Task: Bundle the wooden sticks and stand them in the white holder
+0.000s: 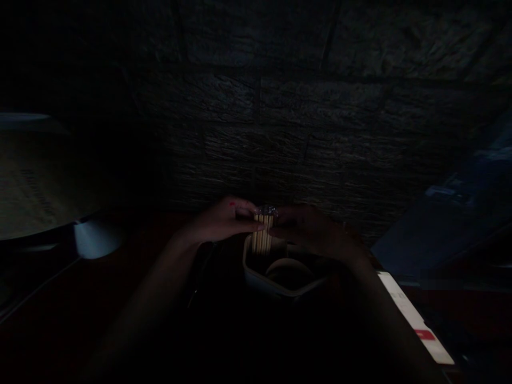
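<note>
A bundle of thin wooden sticks (pixel 262 240) stands nearly upright at the near side of the wall, with crinkled clear plastic (pixel 267 210) about its top. My left hand (pixel 226 220) pinches the bundle from the left, thumb across the front. From the right, my right hand (pixel 306 226) grips it too, its fingers mostly in shadow. The sticks' lower ends reach into a light-rimmed angular container (pixel 264 282). Inside the container lies a round-rimmed thing (pixel 290 263), too dark to name. Whether the sticks touch the container's bottom is hidden.
A dark stone-block wall (pixel 280 106) rises behind. At the right lies a lit phone-like screen (pixel 412 314), below a bluish panel (pixel 440 229). On the left are a large yellowish round object (pixel 40 181) and a pale cup-like thing (pixel 96 238). The light is very dim.
</note>
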Demonstrator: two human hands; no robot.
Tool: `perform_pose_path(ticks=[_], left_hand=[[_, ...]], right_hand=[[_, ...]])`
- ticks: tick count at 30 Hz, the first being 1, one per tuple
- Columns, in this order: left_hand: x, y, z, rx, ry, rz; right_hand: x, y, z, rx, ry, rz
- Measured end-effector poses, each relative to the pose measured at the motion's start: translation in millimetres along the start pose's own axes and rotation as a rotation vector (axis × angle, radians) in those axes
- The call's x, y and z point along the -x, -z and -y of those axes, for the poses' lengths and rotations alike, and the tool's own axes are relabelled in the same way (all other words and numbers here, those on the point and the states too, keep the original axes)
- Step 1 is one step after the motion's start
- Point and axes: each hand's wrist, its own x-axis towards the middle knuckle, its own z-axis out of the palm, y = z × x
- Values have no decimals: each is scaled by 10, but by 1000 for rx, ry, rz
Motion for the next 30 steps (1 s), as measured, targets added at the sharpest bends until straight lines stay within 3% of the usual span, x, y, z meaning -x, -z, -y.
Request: perform_pose_path(ticks=[4, 15, 20, 30], left_hand=[[40, 78, 1, -38, -1, -84], [111, 103, -101, -87, 3, -110], [101, 101, -63, -80, 7, -115], [102, 82, -61, -33, 1, -102]], right_hand=[[-26, -31, -29, -19, 35, -43], [-71, -114, -44, -189, 49, -155], [-113, -175, -102, -290, 37, -127], [-86, -172, -105, -282, 39, -127]])
